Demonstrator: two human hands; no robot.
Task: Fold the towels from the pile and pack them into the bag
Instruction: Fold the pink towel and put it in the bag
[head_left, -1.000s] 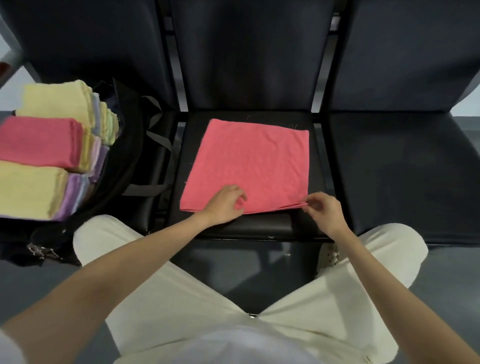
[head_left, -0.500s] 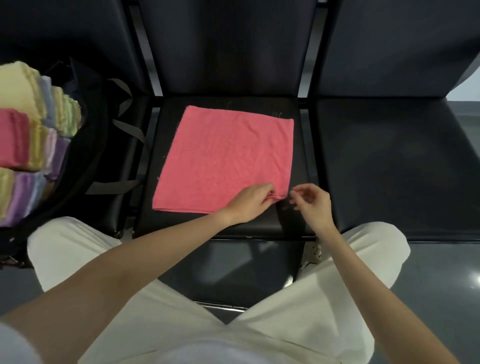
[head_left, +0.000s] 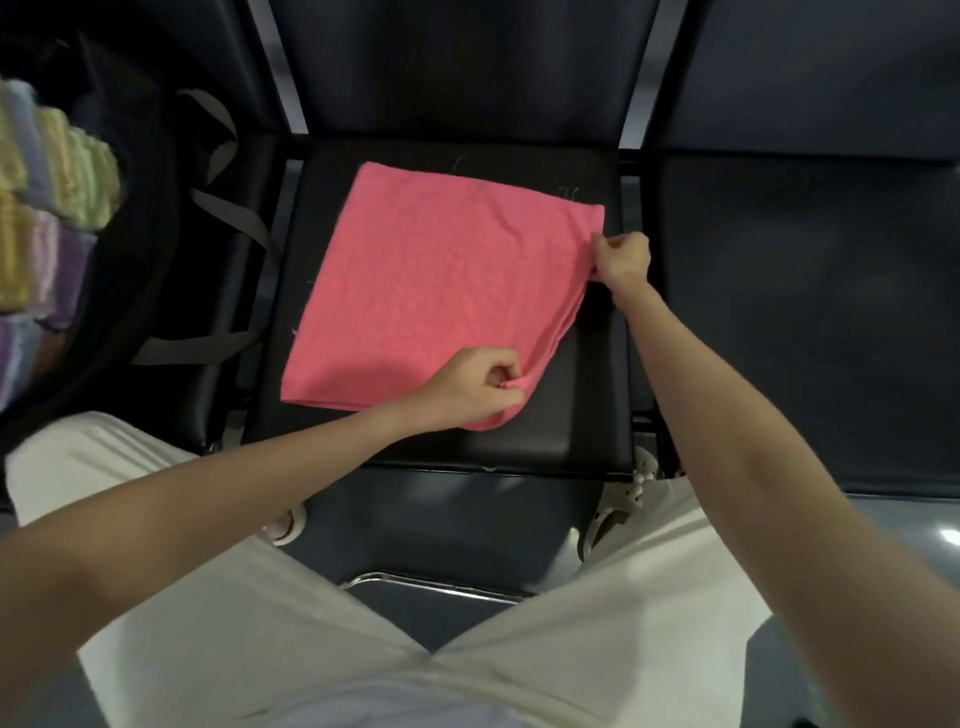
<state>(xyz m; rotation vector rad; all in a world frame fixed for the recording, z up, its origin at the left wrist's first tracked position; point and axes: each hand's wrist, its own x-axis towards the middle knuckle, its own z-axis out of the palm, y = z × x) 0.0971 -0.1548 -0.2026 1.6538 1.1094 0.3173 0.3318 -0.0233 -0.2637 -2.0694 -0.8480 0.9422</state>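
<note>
A pink towel (head_left: 441, 291), folded into a rough square of several layers, lies flat on the middle seat (head_left: 582, 415) of a row of black padded chairs, its edges skewed relative to the seat edges. The left hand (head_left: 475, 387) pinches the near right corner of the towel between thumb and curled fingers, with a small tuck of fabric showing at the fingertips; the corner is lifted slightly off the cushion. The right hand (head_left: 621, 260) grips the right edge of the towel just below the far right corner, fingers curled around the stacked layers, which fan apart between the 2 hands. Both forearms reach forward over the person's lap, which is covered by light cream trousers (head_left: 218, 597). At the far left, a black bag (head_left: 140, 234) rests on the neighbouring seat, its grey straps (head_left: 228, 213) trailing toward the middle seat. Folded towels (head_left: 47, 218) in yellow, green, purple and blue are stacked upright inside the bag; this area is blurred, so the exact count cannot be determined. The right seat (head_left: 805, 312) sits beside the middle one, separated by a narrow gap. A chrome frame bar (head_left: 436, 587) shows below, between the knees.
</note>
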